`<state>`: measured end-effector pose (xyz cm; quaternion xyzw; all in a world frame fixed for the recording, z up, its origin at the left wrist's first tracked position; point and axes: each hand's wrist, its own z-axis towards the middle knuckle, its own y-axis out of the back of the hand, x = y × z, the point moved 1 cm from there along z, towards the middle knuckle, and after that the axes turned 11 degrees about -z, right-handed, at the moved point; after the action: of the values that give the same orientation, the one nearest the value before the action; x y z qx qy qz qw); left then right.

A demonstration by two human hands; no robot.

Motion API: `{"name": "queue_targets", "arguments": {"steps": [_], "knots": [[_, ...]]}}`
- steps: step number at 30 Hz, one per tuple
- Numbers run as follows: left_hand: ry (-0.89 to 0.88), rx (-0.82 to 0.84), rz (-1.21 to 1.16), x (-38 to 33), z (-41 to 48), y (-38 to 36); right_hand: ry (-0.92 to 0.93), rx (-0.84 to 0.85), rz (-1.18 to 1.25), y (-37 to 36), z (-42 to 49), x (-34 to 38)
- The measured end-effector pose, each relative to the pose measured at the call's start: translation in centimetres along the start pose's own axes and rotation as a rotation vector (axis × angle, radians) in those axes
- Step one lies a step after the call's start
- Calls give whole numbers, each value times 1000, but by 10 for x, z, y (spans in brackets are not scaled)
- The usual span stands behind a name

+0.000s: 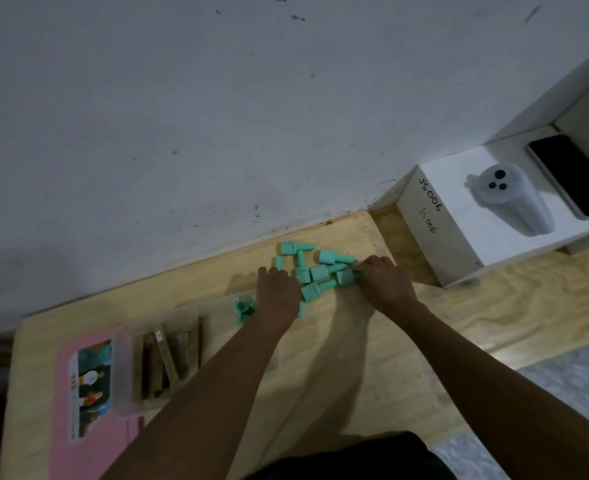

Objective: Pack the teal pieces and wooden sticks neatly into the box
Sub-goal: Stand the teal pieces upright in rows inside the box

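Several teal pieces (320, 271) lie scattered on the wooden table (372, 358) near the wall. My left hand (277, 292) lies palm down over the left side of the pile, hiding some pieces under it. My right hand (385, 282) rests on the right side, fingers pinched on a teal piece (346, 277). A clear plastic box (127, 368) at the lower left holds several wooden sticks (168, 358). It sits partly on a pink lid (78, 393) with a picture label.
A white box marked "JS 006" (476, 216), printed with a camera picture, stands at the right against the wall. A dark phone (570, 174) lies on it. The grey wall (217, 116) borders the table's far edge.
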<state>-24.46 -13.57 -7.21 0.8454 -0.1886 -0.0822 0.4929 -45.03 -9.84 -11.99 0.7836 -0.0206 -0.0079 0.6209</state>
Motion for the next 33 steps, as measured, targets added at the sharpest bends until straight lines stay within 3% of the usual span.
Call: {"name": "queue_targets", "arguments": {"steps": [3,6,9,14,17,21,24,27,30,33], "knots": [[-10,-3,17,3,0,-8,-7,39,17,0,0,-6],[-53,-23,13,6,-2,-12,1,121,231,2,-9,-11],[-113,-62,1,5,-7,-9,-138,65,554,4,-23,-12],[-164,-94,-117,2,-18,-3,-332,28,814,11,-47,-4],[-134,-151,-339,4,-27,7,-403,16,967,22,-56,6],[0,-193,-859,19,-40,22,-400,10,1106,38,-63,16],[41,-201,-1273,40,-58,29,-332,10,1067,52,-68,27],[87,-240,-1494,63,-78,29,-195,-14,882,66,-72,42],[73,-261,-1580,84,-96,21,-53,6,789,76,-73,63],[67,-307,-1484,100,-109,9,74,40,760,79,-72,91]]}}
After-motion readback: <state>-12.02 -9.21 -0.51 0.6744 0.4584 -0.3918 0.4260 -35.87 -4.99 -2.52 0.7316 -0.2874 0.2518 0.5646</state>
